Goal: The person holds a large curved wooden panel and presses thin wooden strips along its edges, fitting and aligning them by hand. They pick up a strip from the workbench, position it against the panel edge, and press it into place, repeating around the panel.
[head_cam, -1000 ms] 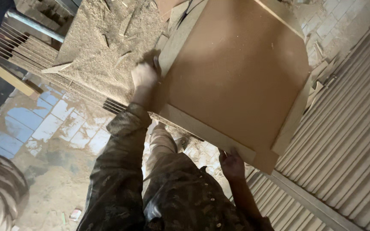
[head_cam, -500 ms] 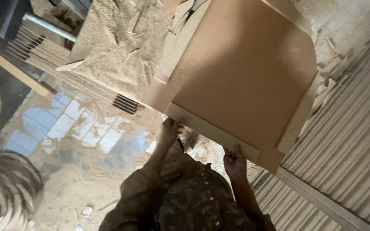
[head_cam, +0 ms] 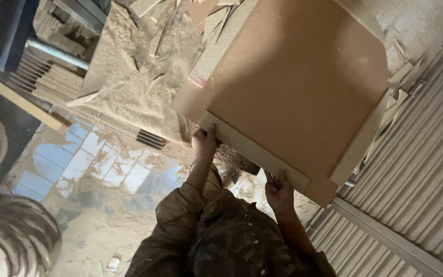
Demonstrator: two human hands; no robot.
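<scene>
Big brown board (head_cam: 298, 87) fills upper middle and right of frame, a lighter strip (head_cam: 255, 151) along its near edge and another strip (head_cam: 360, 146) down its right side. Left hand (head_cam: 204, 142) grips the near edge at the strip's left end, fingers curled over it. Right hand (head_cam: 279, 191) at frame centre-low holds the same edge, fingertips on the strip. Sawdust pile (head_cam: 129, 87) with offcuts upper left of the board. Blue-tiled floor (head_cam: 78, 164) at left, dusty. Ribbed panels (head_cam: 426, 169) along right side. Dusty sleeve (head_cam: 175, 231) at bottom centre.
</scene>
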